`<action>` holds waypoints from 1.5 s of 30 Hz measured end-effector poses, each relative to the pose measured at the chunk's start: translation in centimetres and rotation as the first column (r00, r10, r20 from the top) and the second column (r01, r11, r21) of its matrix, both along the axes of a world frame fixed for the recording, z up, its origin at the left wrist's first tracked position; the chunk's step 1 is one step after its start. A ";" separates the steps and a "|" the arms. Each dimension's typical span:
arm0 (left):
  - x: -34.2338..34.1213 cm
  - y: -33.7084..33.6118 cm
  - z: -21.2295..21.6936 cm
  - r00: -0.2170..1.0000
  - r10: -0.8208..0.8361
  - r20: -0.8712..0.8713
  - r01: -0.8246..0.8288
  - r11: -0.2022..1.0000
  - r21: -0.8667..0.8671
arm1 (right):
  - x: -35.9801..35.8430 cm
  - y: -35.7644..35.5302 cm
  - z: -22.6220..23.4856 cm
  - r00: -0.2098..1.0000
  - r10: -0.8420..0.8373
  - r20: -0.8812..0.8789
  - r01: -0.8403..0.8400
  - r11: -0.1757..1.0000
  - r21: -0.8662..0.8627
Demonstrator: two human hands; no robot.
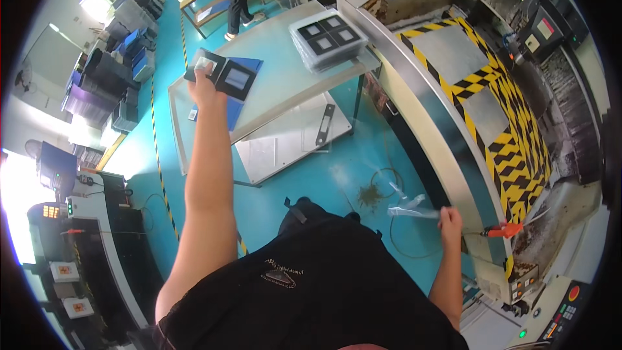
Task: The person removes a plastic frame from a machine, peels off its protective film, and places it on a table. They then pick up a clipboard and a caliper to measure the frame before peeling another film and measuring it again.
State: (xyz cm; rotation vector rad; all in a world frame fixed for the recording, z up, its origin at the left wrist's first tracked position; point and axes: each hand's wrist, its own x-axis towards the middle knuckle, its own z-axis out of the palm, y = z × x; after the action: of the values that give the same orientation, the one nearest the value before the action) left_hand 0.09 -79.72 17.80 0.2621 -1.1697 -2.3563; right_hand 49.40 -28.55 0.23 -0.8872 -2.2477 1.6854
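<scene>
The right hand [449, 219] pinches a clear plastic bag [409, 209] beside the striped machine [492, 123], while the left hand [202, 85] reaches farther out, fingers closed on a black tray [223, 74] at the table [285, 58], seemingly mid-pickup, needing a steady lift clear of the edge

Your left hand [202, 84] grips a flat black tray [223, 74] with two pale squares, over the table. Your right hand [449, 219] pinches a crumpled clear plastic bag [409, 208].

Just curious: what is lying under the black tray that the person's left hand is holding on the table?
A blue flat sheet pokes out beneath the black square-pocketed tray held by the left hand, on the clear glass-like table. Whatever lies directly under the tray is covered.
</scene>
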 end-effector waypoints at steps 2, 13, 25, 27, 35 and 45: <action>-1.3 -0.6 -0.7 0.998 -0.066 0.008 0.066 0.987 -0.145 | 1.2 1.3 -0.6 0.987 -0.143 0.076 0.144 0.990 -0.003; 4.4 1.6 -7.7 0.769 -0.488 0.413 0.630 0.688 -0.360 | -12.0 -2.8 21.4 0.788 0.604 -0.120 -0.548 0.777 0.308; 10.9 -2.8 -12.6 0.638 -0.506 0.580 0.755 0.558 -0.344 | 14.1 28.9 13.5 0.473 -0.867 -0.156 0.855 0.495 -0.157; 11.1 0.0 -12.4 0.660 -0.506 0.555 0.737 0.577 -0.351 | 18.2 29.8 11.2 0.536 -0.841 -0.074 0.827 0.506 0.246; 12.2 3.1 -10.6 0.536 -0.549 0.641 0.838 0.438 -0.326 | 12.9 17.5 3.1 0.950 -0.256 -0.181 0.311 0.837 0.450; 13.3 3.8 -11.4 0.522 -0.733 0.437 0.825 0.564 -0.039 | -0.4 7.3 13.8 0.950 -0.307 0.048 0.290 0.933 0.213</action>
State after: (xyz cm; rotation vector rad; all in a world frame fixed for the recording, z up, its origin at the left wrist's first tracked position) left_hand 13.40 -75.93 6.38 0.0880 -2.1222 -2.9544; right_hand 49.02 -21.27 14.07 -1.1934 -2.1517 1.2827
